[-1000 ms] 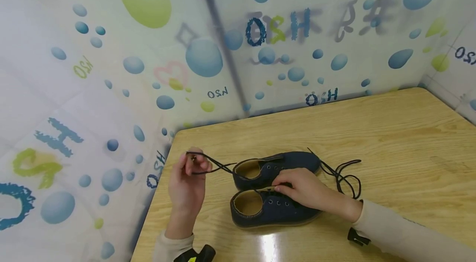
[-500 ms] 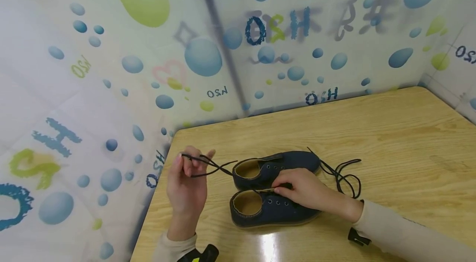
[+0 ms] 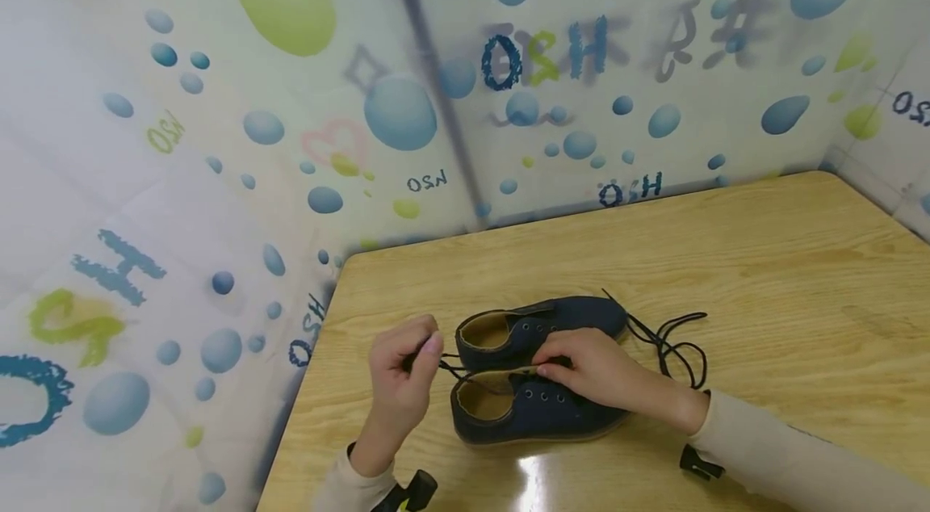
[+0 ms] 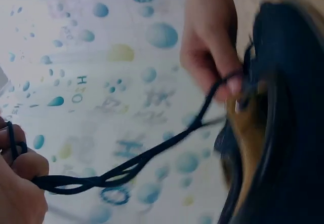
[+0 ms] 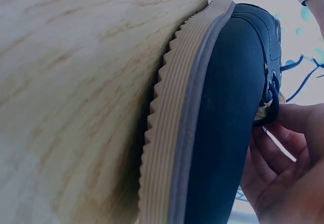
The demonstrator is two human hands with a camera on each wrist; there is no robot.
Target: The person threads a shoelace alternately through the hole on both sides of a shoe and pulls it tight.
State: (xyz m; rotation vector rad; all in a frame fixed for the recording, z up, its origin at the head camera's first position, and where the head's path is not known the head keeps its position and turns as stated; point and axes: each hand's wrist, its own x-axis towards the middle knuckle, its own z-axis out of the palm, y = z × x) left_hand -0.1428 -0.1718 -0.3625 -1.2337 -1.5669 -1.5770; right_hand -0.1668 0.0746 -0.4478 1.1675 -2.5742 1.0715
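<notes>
Two dark navy lace-up shoes lie side by side on the table, the near shoe and the far shoe, heels to the left. Just left of their heels, my left hand is curled round black shoelaces. In the left wrist view the laces run from that hand to the near shoe's opening. My right hand pinches the near shoe's upper at the lacing. Its thumb lies by the tan-lined edge in the right wrist view; what the fingertips grip underneath is partly hidden.
A loose black shoelace lies looped on the table right of the far shoe's toe. The wood-grain table meets a patterned sheet wall behind and at the left.
My left hand has turned over, closed round the laces and moved right and slightly down toward the near shoe's heel. My right hand stays on the shoe.
</notes>
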